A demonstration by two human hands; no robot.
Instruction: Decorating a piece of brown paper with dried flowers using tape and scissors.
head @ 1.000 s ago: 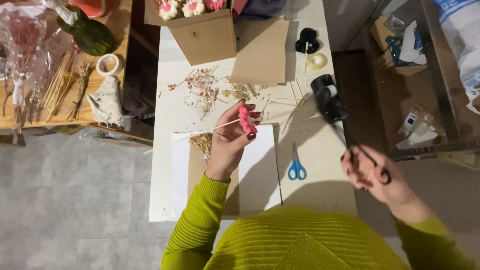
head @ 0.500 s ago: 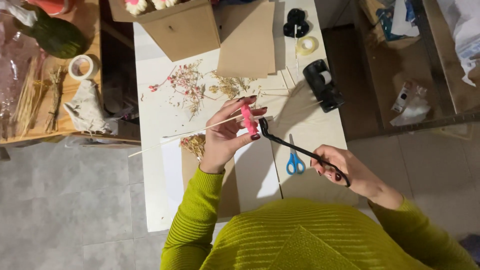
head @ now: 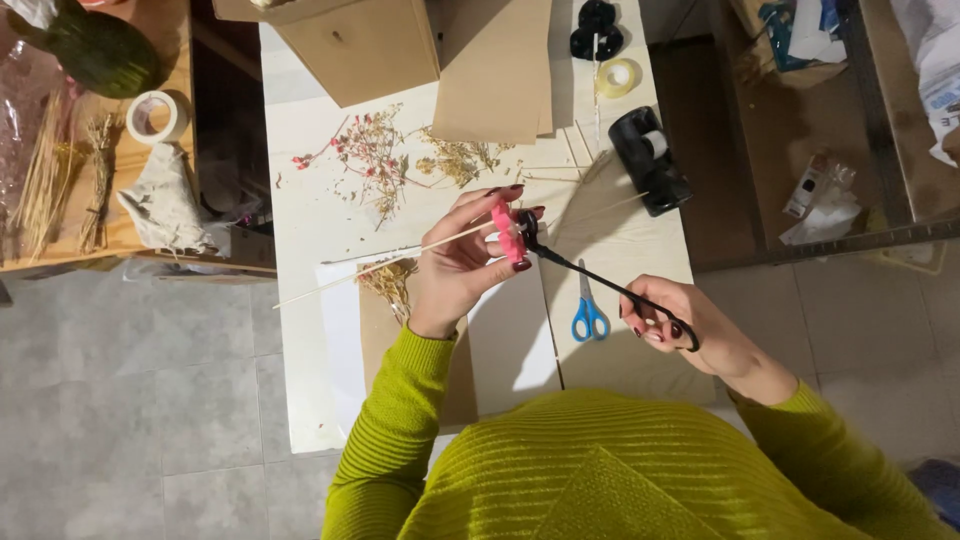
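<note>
Over a white table [head: 310, 200], a small pink piece [head: 507, 232] on a thin wooden stick [head: 400, 262] is held in the left hand [head: 462, 268], its fingers closed around the piece and the stick's end. Black scissors [head: 600, 285] are held in the right hand [head: 680, 325], fingers curled through the handles, and the blade tips are met against the pink piece; whether the blades are parted cannot be made out. The stick is seen running left from the left hand past the table's edge. What the pink piece is cannot be told, as most of it is covered by fingers.

Blue-handled scissors [head: 589, 310] are laid on the table between the two hands, near the person's yellow-green jumper [head: 600, 470]. Dried pink and yellow sprigs [head: 400, 160] are scattered farther off, beside brown card [head: 495, 70] and a cardboard box [head: 360, 45] that is cut off at the far edge. A black tape dispenser [head: 650, 160] is set at the right, with a roll of tape [head: 617, 77] and a dark object [head: 597, 25], hard to identify, beyond it. On the wooden bench at left, a second tape roll [head: 152, 116], dry stalks [head: 45, 180] and a crumpled cloth [head: 165, 205] are seen. Items on the right shelf are too small to make out.
</note>
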